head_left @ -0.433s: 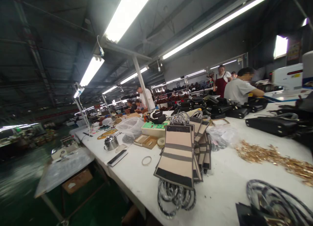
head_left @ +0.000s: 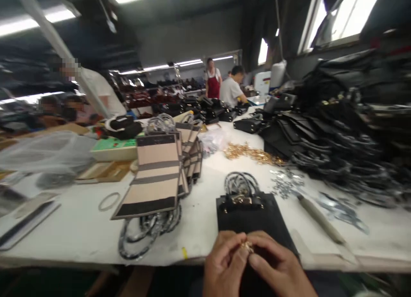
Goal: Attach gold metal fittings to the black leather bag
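Observation:
My left hand and my right hand meet at the table's front edge, fingertips pinched on a small gold metal piece. Its exact shape is too small to tell. Under and beyond them lies a black leather panel, with gold fittings near its top edge and plastic-wrapped handles behind. A heap of gold metal pieces lies farther back, and silver metal pieces are scattered to the right of the panel.
Beige-and-black striped panels with wrapped handles are stacked on the left, near a green-topped machine. Black leather parts pile up on the right. A long tool lies at front right. Several people are in the background.
The view has swung right and down. Both my hands, out of sight before, now show with the gold piece between them. The black panel is now more fully in view.

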Demonstrator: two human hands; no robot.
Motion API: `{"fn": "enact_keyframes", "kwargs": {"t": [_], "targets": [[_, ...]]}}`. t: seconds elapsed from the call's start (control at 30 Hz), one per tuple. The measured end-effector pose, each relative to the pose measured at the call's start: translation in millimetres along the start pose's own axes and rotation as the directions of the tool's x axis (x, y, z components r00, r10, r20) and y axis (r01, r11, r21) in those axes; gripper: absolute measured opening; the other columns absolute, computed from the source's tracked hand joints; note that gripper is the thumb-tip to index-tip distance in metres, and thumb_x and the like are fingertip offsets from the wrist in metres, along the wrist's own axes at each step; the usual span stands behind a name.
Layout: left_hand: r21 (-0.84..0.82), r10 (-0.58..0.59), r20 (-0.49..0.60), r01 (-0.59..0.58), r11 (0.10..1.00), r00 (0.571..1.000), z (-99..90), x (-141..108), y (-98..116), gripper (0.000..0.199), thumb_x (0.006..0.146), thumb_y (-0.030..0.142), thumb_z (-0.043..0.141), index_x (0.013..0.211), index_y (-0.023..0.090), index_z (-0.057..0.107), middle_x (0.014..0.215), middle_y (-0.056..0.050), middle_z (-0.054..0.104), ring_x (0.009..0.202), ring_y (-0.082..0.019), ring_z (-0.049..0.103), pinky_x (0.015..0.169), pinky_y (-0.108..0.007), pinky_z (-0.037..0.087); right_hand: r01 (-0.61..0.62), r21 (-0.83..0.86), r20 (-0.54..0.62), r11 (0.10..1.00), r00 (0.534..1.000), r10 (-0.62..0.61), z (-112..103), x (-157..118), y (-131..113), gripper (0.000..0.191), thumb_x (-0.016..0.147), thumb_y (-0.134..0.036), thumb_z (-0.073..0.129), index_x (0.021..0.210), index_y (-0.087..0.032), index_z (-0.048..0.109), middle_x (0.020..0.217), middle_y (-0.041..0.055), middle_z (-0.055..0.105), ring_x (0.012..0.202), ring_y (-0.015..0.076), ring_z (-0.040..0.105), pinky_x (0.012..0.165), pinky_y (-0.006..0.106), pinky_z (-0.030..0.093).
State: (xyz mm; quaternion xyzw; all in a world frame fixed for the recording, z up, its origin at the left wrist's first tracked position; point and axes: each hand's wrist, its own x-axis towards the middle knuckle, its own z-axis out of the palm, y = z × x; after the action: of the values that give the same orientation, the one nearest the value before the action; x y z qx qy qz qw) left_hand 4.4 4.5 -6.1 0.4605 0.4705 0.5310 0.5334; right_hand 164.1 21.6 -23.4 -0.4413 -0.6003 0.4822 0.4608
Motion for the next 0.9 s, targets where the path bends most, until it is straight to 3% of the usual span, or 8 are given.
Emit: {"fn": "enact_keyframes", "kwargs": {"t": [0.1, 0.2, 0.3, 0.4, 0.47, 0.57, 0.73, 0.9], "targets": [[-0.019, 0.042, -0.06, -0.043, 0.999, 0.997, 6.5, 6.4, -12.5, 0.032, 0.089, 0.047, 0.074, 0.109, 0.023, 0.08, 0.108, -0.007, 0.067, 0.103, -0.023, 0.067, 0.09, -0.03, 0.057, -0.033, 0.173, 0.043, 0.984, 0.999, 0.026, -2.6, 5.7, 1.7, 0.024, 0.093, -0.049, 0.072, 0.102, -0.028, 0.078, 0.102, 0.0044, 0.074, 0.098, 0.0241, 0.071, 0.092, 0.034, 0.058], [0.181, 0.137, -0.088, -0.119, 0.976, 0.987, -1.9, 11.4, -20.8, 0.039, 0.092, 0.045, 0.069, 0.127, 0.027, 0.072, 0.121, -0.008, 0.067, 0.108, -0.025, 0.067, 0.096, -0.034, 0.056, -0.032, 0.202, -0.024, 0.979, 0.999, 0.038, -2.2, 9.6, 1.7, 0.019, 0.094, -0.044, 0.073, 0.1, -0.026, 0.078, 0.103, 0.004, 0.073, 0.1, 0.0226, 0.069, 0.092, 0.03, 0.054], [0.534, 0.297, -0.17, -0.165, 0.829, 0.94, -24.6, 28.9, -34.7, 0.052, 0.09, 0.044, 0.07, 0.138, 0.028, 0.062, 0.135, -0.011, 0.062, 0.121, -0.031, 0.062, 0.107, -0.047, 0.05, -0.015, 0.13, -0.05, 0.991, 0.999, 0.022, -6.2, 17.7, 4.9, 0.019, 0.095, -0.042, 0.072, 0.097, -0.024, 0.077, 0.111, 0.0064, 0.073, 0.107, 0.0244, 0.069, 0.096, 0.032, 0.053], [0.707, 0.331, -0.236, -0.072, 0.704, 0.914, -45.4, 55.2, -48.7, 0.068, 0.084, 0.049, 0.073, 0.143, 0.021, 0.056, 0.139, -0.016, 0.059, 0.124, -0.036, 0.059, 0.108, -0.055, 0.049, -0.016, -0.01, -0.049, 1.0, 0.999, 0.016, -10.2, 30.4, 7.6, 0.015, 0.094, -0.038, 0.072, 0.092, -0.023, 0.076, 0.123, 0.009, 0.072, 0.116, 0.0274, 0.068, 0.103, 0.038, 0.051], [0.672, 0.203, -0.256, 0.023, 0.741, 0.945, -50.3, 70.2, -52.3, 0.079, 0.08, 0.053, 0.075, 0.146, 0.017, 0.053, 0.135, -0.017, 0.063, 0.117, -0.036, 0.063, 0.104, -0.054, 0.051, 0.006, -0.121, -0.049, 0.993, 0.999, -0.012, -9.5, 39.2, 7.4, 0.01, 0.091, -0.032, 0.072, 0.089, -0.023, 0.076, 0.131, 0.0105, 0.069, 0.124, 0.0298, 0.064, 0.109, 0.043, 0.047], [0.532, 0.017, -0.2, 0.094, 0.842, 0.98, -44.4, 83.9, -47.0, 0.079, 0.08, 0.052, 0.076, 0.147, 0.017, 0.051, 0.128, -0.015, 0.07, 0.114, -0.034, 0.067, 0.103, -0.05, 0.051, 0.065, -0.223, -0.061, 0.973, 0.995, -0.08, -4.4, 50.5, 4.9, 0.004, 0.088, -0.026, 0.073, 0.088, -0.024, 0.076, 0.139, 0.0113, 0.065, 0.136, 0.0318, 0.056, 0.118, 0.05, 0.04], [0.317, -0.028, -0.215, 0.097, 0.943, 0.976, -27.8, 96.4, -26.0, 0.065, 0.076, 0.042, 0.082, 0.133, 0.018, 0.062, 0.118, -0.011, 0.077, 0.108, -0.032, 0.072, 0.097, -0.042, 0.054, 0.182, -0.163, -0.035, 0.97, 0.981, -0.19, 4.7, 61.8, -3.3, 0.006, 0.089, -0.024, 0.072, 0.092, -0.025, 0.076, 0.147, 0.0097, 0.061, 0.141, 0.0299, 0.053, 0.121, 0.05, 0.038], [0.036, -0.172, -0.046, 0.173, 0.984, 0.984, -20.7, 102.3, -7.2, 0.051, 0.08, 0.046, 0.082, 0.119, 0.014, 0.072, 0.115, -0.011, 0.08, 0.107, -0.033, 0.073, 0.096, -0.041, 0.056, 0.344, -0.147, 0.05, 0.927, 0.939, -0.34, -0.4, 68.8, -11.5, 0.013, 0.086, -0.018, 0.074, 0.096, -0.026, 0.076, 0.137, 0.0082, 0.069, 0.135, 0.0286, 0.059, 0.125, 0.052, 0.031]]}}
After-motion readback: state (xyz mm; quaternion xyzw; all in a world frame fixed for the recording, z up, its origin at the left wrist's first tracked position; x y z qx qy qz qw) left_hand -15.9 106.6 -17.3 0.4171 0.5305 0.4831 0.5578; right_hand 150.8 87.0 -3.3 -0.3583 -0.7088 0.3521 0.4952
